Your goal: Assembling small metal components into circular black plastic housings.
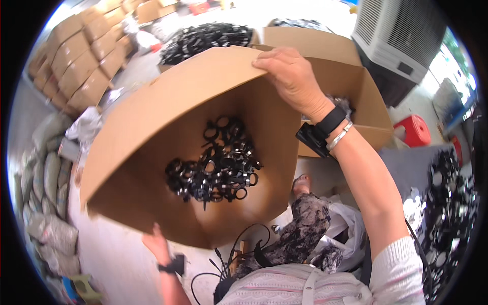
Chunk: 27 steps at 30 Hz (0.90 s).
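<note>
A large open cardboard box (274, 132) is tilted in front of me, its mouth turned toward me. Inside lies a loose heap of black ring-shaped parts with shiny metal bits, resembling clamps (213, 168). My right hand (290, 76) is closed over the far upper rim of the box, fingers pressed together on the cardboard. At the box's near left edge, my left hand (156, 246) holds the lower rim, slightly blurred. Some of its fingers are hidden against the box.
Behind stand another open cardboard box (351, 46) and a big pile of black parts (206, 43). A grey-white air cooler (401, 35) and red stool (414, 129) are at right, with more black parts (450, 203) nearer. Stacked cartons (76, 61) and sacks (51, 178) line the left.
</note>
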{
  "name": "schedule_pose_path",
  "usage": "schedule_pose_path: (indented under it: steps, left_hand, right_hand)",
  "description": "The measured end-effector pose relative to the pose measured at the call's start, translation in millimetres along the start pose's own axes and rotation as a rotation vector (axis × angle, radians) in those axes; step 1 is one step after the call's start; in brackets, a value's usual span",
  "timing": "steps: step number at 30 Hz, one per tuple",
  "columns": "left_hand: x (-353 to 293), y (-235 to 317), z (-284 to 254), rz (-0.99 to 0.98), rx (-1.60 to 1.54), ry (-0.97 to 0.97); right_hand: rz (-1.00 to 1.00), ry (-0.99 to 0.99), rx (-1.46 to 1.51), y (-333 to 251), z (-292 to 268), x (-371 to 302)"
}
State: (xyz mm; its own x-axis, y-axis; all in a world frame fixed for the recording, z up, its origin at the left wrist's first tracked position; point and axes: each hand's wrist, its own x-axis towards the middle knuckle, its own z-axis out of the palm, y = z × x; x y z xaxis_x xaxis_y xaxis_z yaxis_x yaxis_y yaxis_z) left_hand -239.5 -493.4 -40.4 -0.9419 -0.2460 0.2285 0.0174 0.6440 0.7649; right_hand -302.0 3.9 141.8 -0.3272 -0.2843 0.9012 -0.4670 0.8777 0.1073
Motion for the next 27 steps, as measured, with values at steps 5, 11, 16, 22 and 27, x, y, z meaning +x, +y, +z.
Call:
schedule_pose_path:
  steps: [5,11,16,22,27]
  left_hand:
    - [-108,16,-18,0.302,0.137,0.082]
    - [-48,0,-1,0.002,-0.017,0.132]
    - [-19,27,-43,-0.345,0.298,-0.345]
    - [-63,69,-40,-0.187,0.447,-1.366]
    - [-96,107,33,0.238,0.128,-1.133]
  right_hand:
    - [-0.006,0.084,-0.135,-24,-56,-49]
    - [-0.014,0.075,-0.02,-9,15,14]
    - [0.001,0.12,-0.054,-27,29,11]
    - [0.025,0.061,-0.224,-9,-18,-19]
    - [0.021,-0.017,-0.206,-59,-11,-15]
